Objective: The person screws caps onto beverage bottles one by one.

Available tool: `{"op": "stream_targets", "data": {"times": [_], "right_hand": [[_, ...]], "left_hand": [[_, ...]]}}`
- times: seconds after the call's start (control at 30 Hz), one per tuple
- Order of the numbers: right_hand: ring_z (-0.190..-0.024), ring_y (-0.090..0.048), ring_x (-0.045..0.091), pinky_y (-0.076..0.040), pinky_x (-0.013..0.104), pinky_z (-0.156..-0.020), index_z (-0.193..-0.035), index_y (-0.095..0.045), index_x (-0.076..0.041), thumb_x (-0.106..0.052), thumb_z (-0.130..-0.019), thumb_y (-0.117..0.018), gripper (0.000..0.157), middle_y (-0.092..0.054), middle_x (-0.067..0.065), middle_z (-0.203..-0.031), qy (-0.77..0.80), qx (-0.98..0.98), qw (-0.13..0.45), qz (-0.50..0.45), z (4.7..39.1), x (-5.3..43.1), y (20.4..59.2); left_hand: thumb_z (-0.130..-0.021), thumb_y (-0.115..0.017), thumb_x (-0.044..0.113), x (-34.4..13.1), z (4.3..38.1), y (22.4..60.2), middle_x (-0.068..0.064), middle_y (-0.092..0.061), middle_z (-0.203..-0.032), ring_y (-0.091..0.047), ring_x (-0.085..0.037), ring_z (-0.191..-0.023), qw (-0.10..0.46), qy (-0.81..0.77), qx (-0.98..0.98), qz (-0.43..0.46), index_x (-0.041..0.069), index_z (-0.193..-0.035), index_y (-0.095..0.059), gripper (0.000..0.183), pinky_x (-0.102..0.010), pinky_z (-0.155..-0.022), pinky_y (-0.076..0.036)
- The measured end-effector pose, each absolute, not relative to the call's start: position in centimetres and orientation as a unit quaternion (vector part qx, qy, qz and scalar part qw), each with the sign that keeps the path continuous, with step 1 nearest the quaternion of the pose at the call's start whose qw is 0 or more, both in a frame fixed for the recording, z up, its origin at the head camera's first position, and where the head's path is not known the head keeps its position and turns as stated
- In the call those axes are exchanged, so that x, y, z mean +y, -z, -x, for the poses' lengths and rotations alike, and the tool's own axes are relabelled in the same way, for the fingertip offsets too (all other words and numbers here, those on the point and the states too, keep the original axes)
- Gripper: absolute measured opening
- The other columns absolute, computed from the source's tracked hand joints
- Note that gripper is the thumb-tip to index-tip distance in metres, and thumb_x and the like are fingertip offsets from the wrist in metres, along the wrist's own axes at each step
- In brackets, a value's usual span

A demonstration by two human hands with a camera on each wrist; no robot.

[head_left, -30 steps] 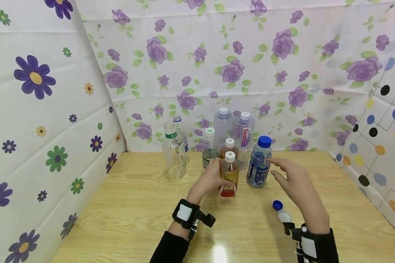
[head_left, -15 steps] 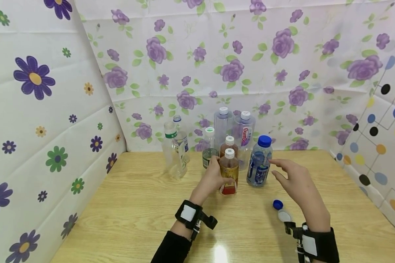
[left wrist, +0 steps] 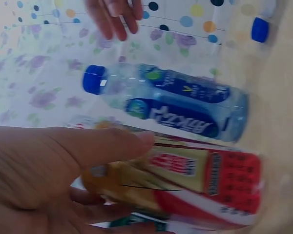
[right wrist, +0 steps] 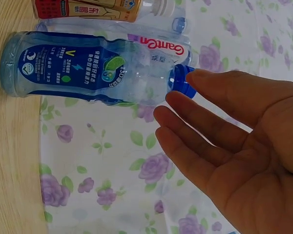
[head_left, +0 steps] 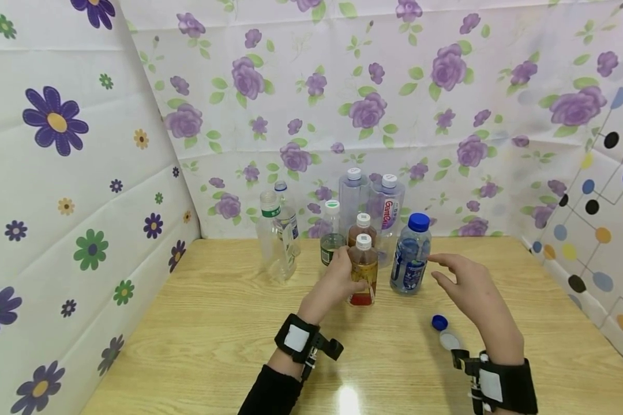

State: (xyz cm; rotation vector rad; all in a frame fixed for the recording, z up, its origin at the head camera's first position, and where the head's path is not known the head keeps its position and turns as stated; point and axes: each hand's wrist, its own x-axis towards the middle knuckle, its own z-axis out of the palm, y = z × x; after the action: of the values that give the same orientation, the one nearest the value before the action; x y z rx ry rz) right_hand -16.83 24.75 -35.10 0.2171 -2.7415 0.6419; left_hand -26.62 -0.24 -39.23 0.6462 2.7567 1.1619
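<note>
My left hand (head_left: 334, 276) holds a small drink bottle (left wrist: 229, 183) with a gold and red label and a white cap, thumb on the near side and fingers round the far side. The bottle stands upright in the head view, just in front of a similar amber bottle (head_left: 357, 233) that it partly covers. To its right is a clear bottle (head_left: 410, 259) with a blue label and blue cap. Beside this one my right hand (head_left: 469, 288) hovers with thumb and fingers spread and relaxed, holding nothing. In the right wrist view its fingertips (right wrist: 162, 113) overlap the area near the blue cap (right wrist: 181, 82).
Behind stand two tall clear bottles (head_left: 389, 219) with white caps and a small green-labelled bottle (head_left: 332, 245). Further left are two uncapped clear bottles (head_left: 272, 248). A loose blue cap (head_left: 439, 322) and a white cap (head_left: 450, 340) lie near my right wrist. Floral cloth (head_left: 301, 86) hangs behind the table.
The gold and red bottle has shifted slightly backward with my left hand, closer to the amber bottle behind it. My right hand has barely moved.
</note>
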Motion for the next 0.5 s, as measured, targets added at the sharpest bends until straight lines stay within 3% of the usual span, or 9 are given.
{"op": "stream_targets", "data": {"times": [0.13,0.23,0.4,0.5], "right_hand": [[-0.114,-0.059,0.050,-0.052,0.062,-0.088,-0.137,-0.062,-0.004,-0.009,-0.098,-0.067,0.040,-0.060,0.029,-0.133,-0.224,-0.959,0.154,-0.075,16.9,24.9,35.1],[-0.114,-0.059,0.051,-0.053,0.062,-0.087,-0.138,-0.061,-0.004,-0.009,-0.099,-0.066,0.040,-0.059,0.029,-0.134,-0.224,-0.961,0.147,-0.073,16.9,25.0,35.2],[-0.114,-0.059,0.053,-0.054,0.062,-0.085,-0.139,-0.061,-0.004,-0.010,-0.099,-0.066,0.040,-0.059,0.030,-0.134,-0.227,-0.961,0.139,-0.070,16.9,25.1,35.2],[-0.113,-0.060,0.053,-0.054,0.061,-0.085,-0.138,-0.062,-0.004,-0.011,-0.099,-0.067,0.040,-0.059,0.030,-0.134,-0.229,-0.961,0.136,-0.073,16.9,25.0,35.3]], "left_hand": [[-0.090,-0.080,0.016,-2.0,25.7,36.5,-0.025,-0.039,-0.151,-0.044,-0.037,-0.138,0.030,-0.361,0.902,-0.235,-0.005,-0.154,-0.027,0.086,-0.047,-0.113,-0.042],[-0.092,-0.076,0.012,-4.1,25.1,34.2,-0.022,-0.043,-0.152,-0.046,-0.037,-0.138,-0.011,-0.379,0.895,-0.235,-0.002,-0.153,-0.034,0.075,-0.048,-0.112,-0.043],[-0.093,-0.071,0.004,-8.3,25.9,32.5,-0.018,-0.057,-0.137,-0.057,-0.034,-0.125,-0.163,-0.470,0.847,-0.186,0.001,-0.140,-0.052,0.051,-0.044,-0.102,-0.053],[-0.093,-0.072,0.001,-10.9,27.2,33.2,-0.021,-0.053,-0.136,-0.054,-0.037,-0.127,-0.244,-0.514,0.812,-0.131,-0.002,-0.140,-0.048,0.053,-0.046,-0.104,-0.051]]}}
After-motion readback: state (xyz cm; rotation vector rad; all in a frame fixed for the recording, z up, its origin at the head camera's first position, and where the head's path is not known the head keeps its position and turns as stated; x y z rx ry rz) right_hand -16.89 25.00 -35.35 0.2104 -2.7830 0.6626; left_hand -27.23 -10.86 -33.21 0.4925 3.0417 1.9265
